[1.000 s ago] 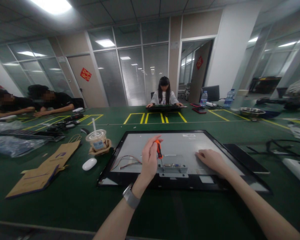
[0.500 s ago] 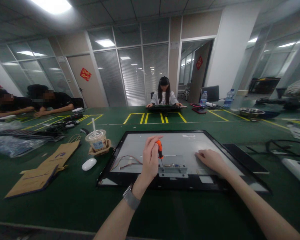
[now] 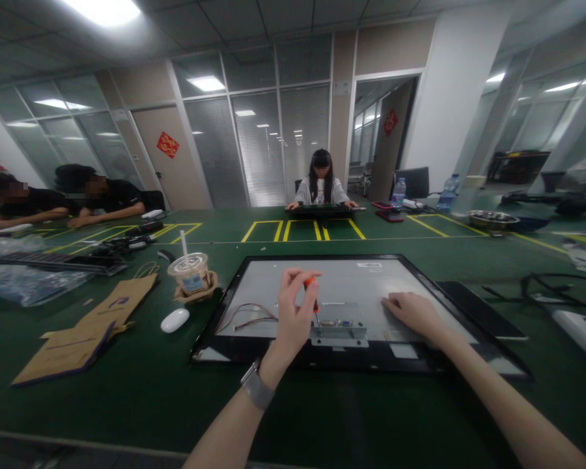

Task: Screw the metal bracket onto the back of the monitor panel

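An orange-and-black screwdriver stands nearly upright in my left hand, fingers closed around its handle. Its shaft points down at a metal bracket with connectors, though the exact tip contact is too small to make out. The bracket sits near the front edge of a large flat display panel, lying with its grey back up inside a black frame. Thin wires run along the panel left of the bracket. My right hand lies on the panel's right part, fingers loosely extended, with nothing visible in it.
Left of the panel are a lidded drink cup in a carrier, a white mouse and brown paper bags. A dark slab and black cables lie right. Across the green table, a person holds another panel.
My left-hand fingers have shifted around the screwdriver handle, now covering more of it, and the handle has turned slightly. My right hand stays in place on the panel.
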`<state>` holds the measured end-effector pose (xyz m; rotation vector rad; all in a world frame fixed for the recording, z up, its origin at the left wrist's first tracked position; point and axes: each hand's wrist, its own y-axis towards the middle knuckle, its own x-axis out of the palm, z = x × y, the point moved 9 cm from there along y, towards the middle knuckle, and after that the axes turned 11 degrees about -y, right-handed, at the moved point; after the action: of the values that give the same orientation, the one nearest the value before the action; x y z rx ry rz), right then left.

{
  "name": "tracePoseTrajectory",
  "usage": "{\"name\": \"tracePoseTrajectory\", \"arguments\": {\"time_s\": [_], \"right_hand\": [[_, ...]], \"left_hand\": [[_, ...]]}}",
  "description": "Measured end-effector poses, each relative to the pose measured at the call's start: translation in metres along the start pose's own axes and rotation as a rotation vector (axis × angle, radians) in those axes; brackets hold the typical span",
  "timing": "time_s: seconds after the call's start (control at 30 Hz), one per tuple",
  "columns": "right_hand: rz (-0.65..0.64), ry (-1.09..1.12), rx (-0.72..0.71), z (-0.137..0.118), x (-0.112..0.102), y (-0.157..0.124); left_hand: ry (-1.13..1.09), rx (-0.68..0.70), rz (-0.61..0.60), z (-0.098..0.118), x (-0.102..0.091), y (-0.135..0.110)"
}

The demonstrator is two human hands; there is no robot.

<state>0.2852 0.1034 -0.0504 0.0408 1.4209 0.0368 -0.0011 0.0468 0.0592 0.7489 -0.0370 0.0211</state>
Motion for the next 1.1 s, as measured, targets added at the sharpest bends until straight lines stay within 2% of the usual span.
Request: {"name": "tracePoseTrajectory", "arguments": {"time_s": [0.27, 0.47, 0.73, 0.9, 1.03, 1.1], "right_hand": [[0.008, 0.005, 0.004, -0.0001, -0.0006, -0.0007], [0.007, -0.027, -0.003, -0.0012, -0.0008, -0.0011], [-0.006, -0.019, 0.004, -0.0001, 0.0012, -0.0001], [0.006, -0.019, 0.006, -0.0005, -0.0014, -0.001], [-0.01, 0.004, 0.009, -0.0009, -0.0018, -0.0022], [0.003, 0.001, 0.005, -0.0015, -0.0032, -0.0024]], "left_hand": [[-0.047, -0.009, -0.041, 0.0002, 0.0026, 0.0002], [0.042, 0.091, 0.01, 0.0064, -0.0006, 0.0009], [-0.049, 0.01, -0.014, 0.0042, 0.0011, 0.0003], [-0.072, -0.005, -0.077, 0.0015, 0.0056, 0.0013], [-0.008, 0.081, -0.033, 0.0065, 0.001, 0.0014], [0.016, 0.072, -0.01, 0.0058, -0.0011, 0.0009]]}}
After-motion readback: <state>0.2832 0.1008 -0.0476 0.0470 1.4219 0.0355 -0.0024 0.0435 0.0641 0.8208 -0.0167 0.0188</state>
